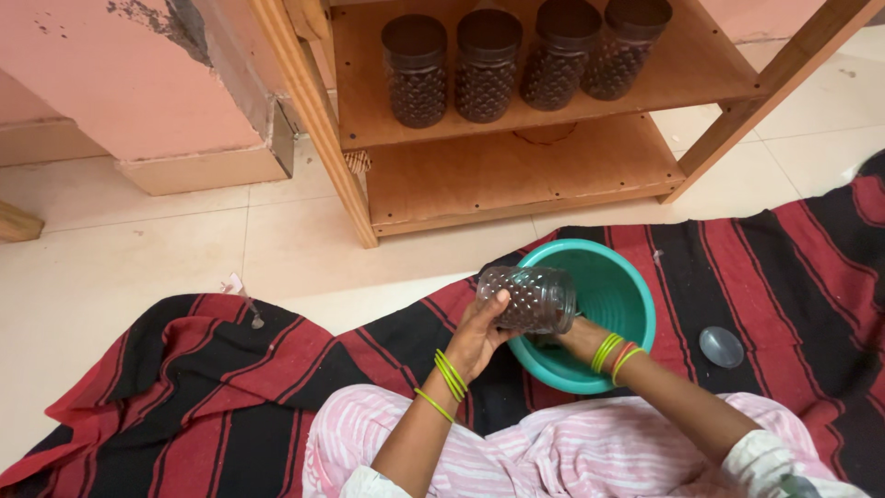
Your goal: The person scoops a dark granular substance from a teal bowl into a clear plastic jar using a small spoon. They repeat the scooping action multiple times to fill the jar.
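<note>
My left hand (479, 334) grips a clear dimpled glass jar (528, 297) by its base, holding it on its side over the near rim of a teal plastic basin (619, 277). The jar's mouth points right, into the basin. My right hand (570, 332) sits behind the jar's mouth, mostly hidden by the jar; only its wrist with green and red bangles (616, 354) shows. I cannot tell what its fingers hold. The basin rests on a red and black striped blanket (793, 267).
A round clear lid (721, 347) lies on the blanket right of the basin. A wooden shelf unit (516, 171) stands ahead, with several matching dark jars (486, 65) on its upper board. Pale tiled floor (138, 240) and a pink wall (120, 74) lie to the left.
</note>
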